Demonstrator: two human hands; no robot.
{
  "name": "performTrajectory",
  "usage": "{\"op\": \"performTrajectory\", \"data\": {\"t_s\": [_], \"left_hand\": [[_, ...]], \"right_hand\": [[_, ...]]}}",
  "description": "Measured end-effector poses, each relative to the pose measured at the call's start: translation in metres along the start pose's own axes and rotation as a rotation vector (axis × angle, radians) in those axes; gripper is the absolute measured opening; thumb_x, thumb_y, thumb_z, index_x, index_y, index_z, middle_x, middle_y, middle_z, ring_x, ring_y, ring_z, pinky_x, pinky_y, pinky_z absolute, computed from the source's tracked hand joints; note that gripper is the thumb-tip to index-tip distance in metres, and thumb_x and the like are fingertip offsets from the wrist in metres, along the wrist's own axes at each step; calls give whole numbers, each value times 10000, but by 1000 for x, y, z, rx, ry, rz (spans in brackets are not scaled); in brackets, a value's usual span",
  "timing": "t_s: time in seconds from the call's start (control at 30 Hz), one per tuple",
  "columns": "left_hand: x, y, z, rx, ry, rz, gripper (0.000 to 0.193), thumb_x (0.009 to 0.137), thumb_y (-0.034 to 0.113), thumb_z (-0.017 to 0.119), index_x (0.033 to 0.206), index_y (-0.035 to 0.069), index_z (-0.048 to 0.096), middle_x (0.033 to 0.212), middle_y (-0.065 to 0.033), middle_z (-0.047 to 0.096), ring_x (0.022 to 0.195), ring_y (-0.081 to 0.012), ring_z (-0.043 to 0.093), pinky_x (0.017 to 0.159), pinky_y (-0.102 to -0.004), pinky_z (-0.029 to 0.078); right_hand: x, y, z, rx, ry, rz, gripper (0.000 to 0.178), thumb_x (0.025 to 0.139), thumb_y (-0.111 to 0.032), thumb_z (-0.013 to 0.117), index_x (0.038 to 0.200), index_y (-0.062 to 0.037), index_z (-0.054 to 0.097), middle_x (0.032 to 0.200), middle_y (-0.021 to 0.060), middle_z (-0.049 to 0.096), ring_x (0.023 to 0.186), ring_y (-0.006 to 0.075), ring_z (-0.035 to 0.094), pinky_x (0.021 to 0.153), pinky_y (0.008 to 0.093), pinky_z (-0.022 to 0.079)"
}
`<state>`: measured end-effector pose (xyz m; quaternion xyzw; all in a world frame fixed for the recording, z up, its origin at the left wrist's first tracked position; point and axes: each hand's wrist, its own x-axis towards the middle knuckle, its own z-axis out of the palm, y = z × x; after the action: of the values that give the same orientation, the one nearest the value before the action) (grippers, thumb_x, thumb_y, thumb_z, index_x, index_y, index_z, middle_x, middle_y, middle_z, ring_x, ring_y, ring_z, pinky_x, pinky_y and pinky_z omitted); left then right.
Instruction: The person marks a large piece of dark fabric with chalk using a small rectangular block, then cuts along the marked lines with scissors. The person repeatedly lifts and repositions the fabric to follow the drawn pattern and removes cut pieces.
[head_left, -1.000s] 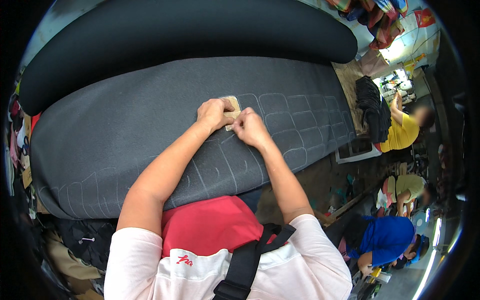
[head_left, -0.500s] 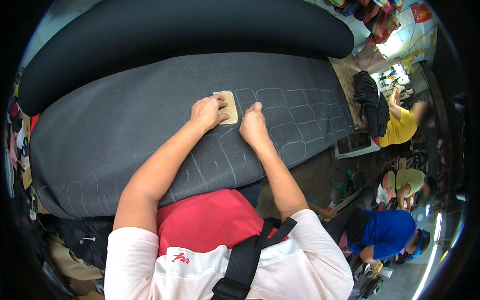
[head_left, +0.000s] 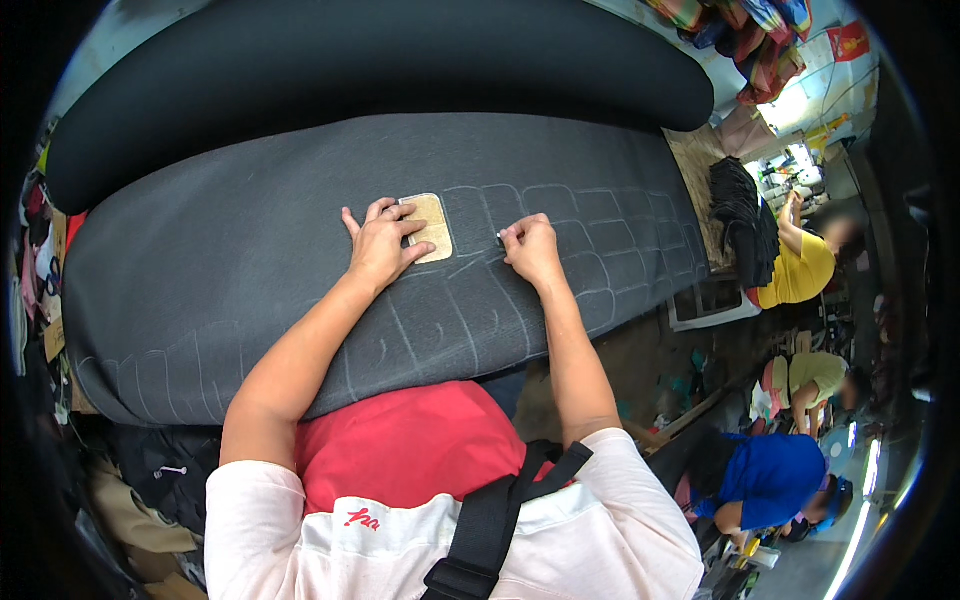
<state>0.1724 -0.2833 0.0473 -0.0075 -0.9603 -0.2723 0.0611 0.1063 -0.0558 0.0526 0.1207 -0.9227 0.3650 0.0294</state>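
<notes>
A tan, round-cornered rectangular template lies flat on dark grey fabric. My left hand rests at its left side, fingers spread, with some fingertips pressing on the template. To the right, my right hand is closed in a pinch on a small white piece of chalk, just above the fabric and apart from the template. White outlines of rounded rectangles run in rows across the fabric's right part, and longer curved lines mark its near edge.
Behind the fabric lies a thick black roll. A stack of black pieces sits at the right end of the table. Co-workers in yellow, pale green and blue are at the right. Dark cloth lies at lower left.
The template has shifted left along the fabric with my left hand, whose fingers are now more spread. My right hand has moved slightly right and lower, and its chalk now shows.
</notes>
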Motion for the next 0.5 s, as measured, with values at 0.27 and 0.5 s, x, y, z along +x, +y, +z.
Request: {"op": "performTrajectory", "data": {"t_s": [0.27, 0.5], "left_hand": [[-3, 44, 14, 281, -143, 226, 232, 727, 43, 546, 903, -43, 670, 1042, -206, 601, 988, -307, 556, 805, -394, 496], [-20, 62, 44, 331, -266, 203, 149, 755, 95, 562, 798, 67, 703, 849, -130, 673, 818, -232, 661, 719, -339, 527]], "right_hand": [[34, -66, 17, 97, -188, -365, 115, 721, -88, 671, 728, 23, 640, 907, 170, 573, 852, 290, 572, 770, 367, 468], [36, -96, 47, -132, -650, -598, 68, 663, -46, 696, 702, -1, 663, 873, 95, 552, 826, 241, 554, 757, 340, 473]]}}
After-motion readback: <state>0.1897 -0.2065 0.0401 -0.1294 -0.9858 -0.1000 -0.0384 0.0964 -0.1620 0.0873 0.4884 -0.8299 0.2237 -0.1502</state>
